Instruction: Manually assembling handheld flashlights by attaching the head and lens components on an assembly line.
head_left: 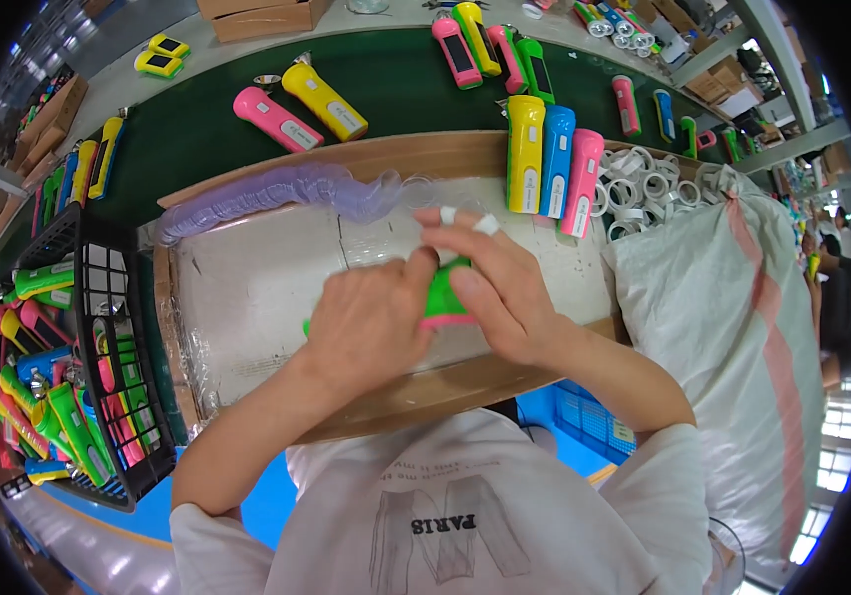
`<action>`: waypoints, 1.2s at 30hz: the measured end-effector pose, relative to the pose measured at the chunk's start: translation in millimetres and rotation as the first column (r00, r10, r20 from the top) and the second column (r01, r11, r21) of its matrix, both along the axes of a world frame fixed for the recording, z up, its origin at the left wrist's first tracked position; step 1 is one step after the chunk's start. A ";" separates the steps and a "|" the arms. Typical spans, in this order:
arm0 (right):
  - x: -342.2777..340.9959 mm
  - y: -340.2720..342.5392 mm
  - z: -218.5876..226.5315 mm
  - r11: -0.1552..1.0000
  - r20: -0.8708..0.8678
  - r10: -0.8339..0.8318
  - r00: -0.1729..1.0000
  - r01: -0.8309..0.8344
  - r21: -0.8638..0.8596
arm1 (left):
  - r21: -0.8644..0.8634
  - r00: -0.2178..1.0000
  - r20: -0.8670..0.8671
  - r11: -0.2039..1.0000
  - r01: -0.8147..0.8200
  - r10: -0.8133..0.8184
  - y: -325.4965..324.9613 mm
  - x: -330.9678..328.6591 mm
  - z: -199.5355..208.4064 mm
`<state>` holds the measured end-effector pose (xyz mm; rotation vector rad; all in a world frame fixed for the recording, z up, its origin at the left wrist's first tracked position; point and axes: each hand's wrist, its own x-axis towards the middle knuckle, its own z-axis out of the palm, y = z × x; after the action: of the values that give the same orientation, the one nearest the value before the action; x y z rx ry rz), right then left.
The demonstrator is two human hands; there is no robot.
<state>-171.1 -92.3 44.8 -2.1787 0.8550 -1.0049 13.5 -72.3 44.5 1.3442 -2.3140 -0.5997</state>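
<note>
My left hand (371, 309) is closed around a green flashlight (442, 294) with a pink strip along its near side. My right hand (501, 288) is on the flashlight's right end, its thumb against the body and its fingers bent over the head. White bands (486, 225) wrap two of the right fingers. My hands cover most of the flashlight, so its head is hidden. Beyond them a long row of thin clear discs (287, 190) lies along the tray's far side. Yellow, blue (556, 164) and pink flashlights lean side by side at the tray's far right corner.
The shallow cardboard tray (247, 288) sits before me. White plastic rings (656, 185) and a white sack (713, 288) lie on the right. At left stands a black crate (128, 397) of flashlights. More flashlights lie on the green belt (386, 89) beyond.
</note>
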 end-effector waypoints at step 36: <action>18.5 13.6 -5.5 0.968 0.062 0.162 0.985 -0.170 0.184 | 0.320 0.695 -0.713 0.924 0.209 0.090 13.6 37.0 -63.1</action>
<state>-152.7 -78.7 39.3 -2.0212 0.7030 -0.8526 50.5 -58.8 -18.5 0.9102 -1.6240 -1.3788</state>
